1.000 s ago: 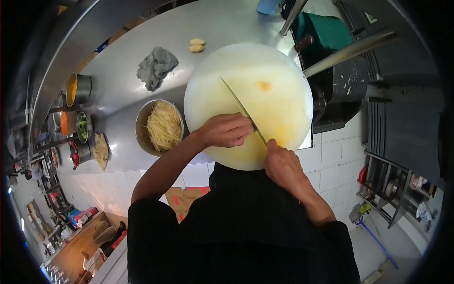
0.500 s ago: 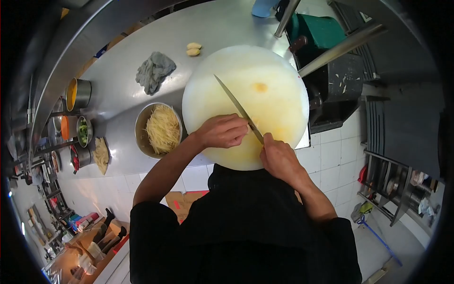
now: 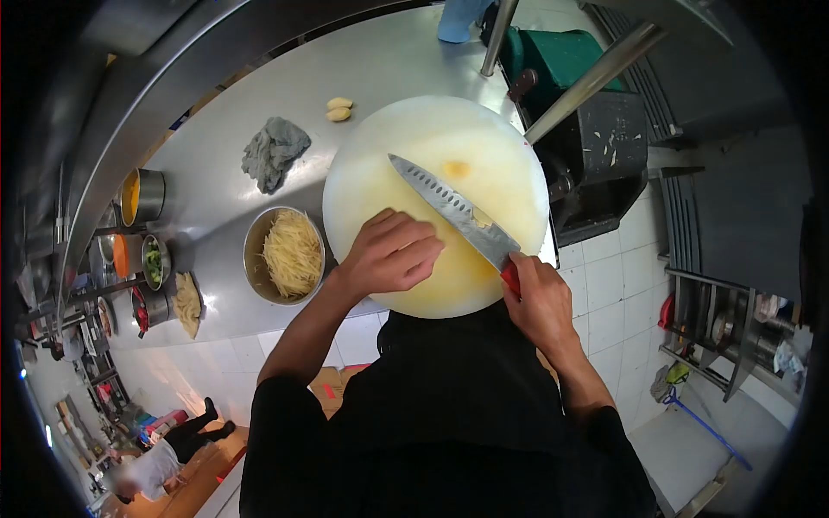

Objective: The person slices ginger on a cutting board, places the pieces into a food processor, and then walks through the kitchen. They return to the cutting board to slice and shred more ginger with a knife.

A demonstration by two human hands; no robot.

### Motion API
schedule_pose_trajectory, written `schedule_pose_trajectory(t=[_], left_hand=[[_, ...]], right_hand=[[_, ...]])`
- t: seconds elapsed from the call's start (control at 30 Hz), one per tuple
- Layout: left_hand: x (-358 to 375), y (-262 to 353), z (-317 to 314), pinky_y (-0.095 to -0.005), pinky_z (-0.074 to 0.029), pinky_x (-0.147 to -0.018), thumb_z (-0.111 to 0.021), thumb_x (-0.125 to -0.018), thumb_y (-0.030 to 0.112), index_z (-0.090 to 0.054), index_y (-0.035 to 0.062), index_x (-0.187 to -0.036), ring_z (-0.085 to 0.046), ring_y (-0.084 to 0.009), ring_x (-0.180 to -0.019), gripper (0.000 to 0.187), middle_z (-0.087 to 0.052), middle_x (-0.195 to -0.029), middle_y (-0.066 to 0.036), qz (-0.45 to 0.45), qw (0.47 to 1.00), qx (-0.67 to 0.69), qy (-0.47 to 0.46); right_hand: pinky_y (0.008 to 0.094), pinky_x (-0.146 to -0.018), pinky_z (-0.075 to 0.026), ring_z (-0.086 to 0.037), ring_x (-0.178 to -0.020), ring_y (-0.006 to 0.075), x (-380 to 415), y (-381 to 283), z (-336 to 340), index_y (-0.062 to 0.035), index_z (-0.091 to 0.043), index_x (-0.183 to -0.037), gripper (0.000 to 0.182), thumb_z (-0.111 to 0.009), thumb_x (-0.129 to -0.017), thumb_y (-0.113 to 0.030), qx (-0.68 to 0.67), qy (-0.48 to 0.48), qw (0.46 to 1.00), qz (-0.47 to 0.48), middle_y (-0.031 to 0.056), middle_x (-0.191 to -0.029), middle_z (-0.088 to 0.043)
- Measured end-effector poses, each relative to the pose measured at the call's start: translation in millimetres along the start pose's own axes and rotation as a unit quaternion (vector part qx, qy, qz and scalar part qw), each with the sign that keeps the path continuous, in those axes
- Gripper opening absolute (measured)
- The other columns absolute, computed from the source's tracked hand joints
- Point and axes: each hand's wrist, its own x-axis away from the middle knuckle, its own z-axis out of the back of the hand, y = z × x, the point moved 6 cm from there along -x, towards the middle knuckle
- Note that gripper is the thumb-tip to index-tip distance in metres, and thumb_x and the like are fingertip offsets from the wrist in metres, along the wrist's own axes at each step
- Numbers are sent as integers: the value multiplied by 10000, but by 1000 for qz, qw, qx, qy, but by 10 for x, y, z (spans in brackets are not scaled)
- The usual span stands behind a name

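My right hand [image 3: 542, 298] is closed around the red handle of a kitchen knife [image 3: 449, 205]. Its broad blade, with a row of dimples, lies slantwise over the round white cutting board [image 3: 371, 147], face turned up. A few pale yellow bits [image 3: 482, 219] cling to the blade. My left hand [image 3: 393, 250] is over the board's left side, apart from the blade, its fingers curled in. Whatever those fingers may hold is hidden. Left of the board stands a metal pot [image 3: 250, 246] heaped with pale yellow shreds [image 3: 294, 255].
Two peeled pale pieces [image 3: 339, 109] and a grey cloth [image 3: 275, 154] lie on the steel counter [image 3: 216, 121]. Small pots, one a steel pot [image 3: 151, 197], and a tan cloth [image 3: 186, 304] are at the left. Black bins [image 3: 613, 142] stand beyond the right edge. A person [image 3: 168, 462] is far behind.
The knife has turned from edge-on to showing its flat face, and my right hand has shifted right. My left hand has come off the blade towards the left.
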Motion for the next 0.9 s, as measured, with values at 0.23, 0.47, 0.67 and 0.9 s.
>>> schedule_pose_trajectory(t=[0.23, 0.47, 0.67, 0.9], left_hand=[[-370, -16, -277, -364, -401, -878, -779, -753, 277, -671, 99, -1055, -529, -189, -1050, 366, -604, -1105, -8, 13, 984, -51, -167], [-327, -31, -442, -379, -394, -908, -821, -730, 220, -675, 108, -1077, -536, -203, -1068, 393, -591, -1101, -5, 16, 965, -3, -262], [-322, -21, -426, -385, -402, -900, -824, -714, 172, -669, 120, -1046, -537, -202, -1060, 370, -594, -1106, -1, 34, 973, -14, -227], [-165, 0, -419, -364, -446, -815, -737, -750, 110, -684, 108, -914, -575, -199, -951, 172, -637, -958, 13, -4, 980, 14, -199]], right_hand=[[434, -673, -533, -630, -755, 313, 4, -76, 9, -41, -597, -1124, 396, -744, -758, -73, 31, 13, 999, 38, 114, -864, -623], [417, -657, -525, -621, -731, 298, 70, -69, 40, -43, -607, -1096, 366, -722, -749, -58, 43, 21, 997, 55, 103, -828, -611], [425, -672, -526, -619, -741, 299, 83, -75, 37, -42, -609, -1107, 391, -736, -737, -55, 42, 27, 998, 48, 103, -838, -618], [435, -688, -533, -633, -772, 309, 64, -9, 42, -54, -617, -1113, 400, -757, -738, -64, 44, 15, 998, 31, 114, -872, -644]])
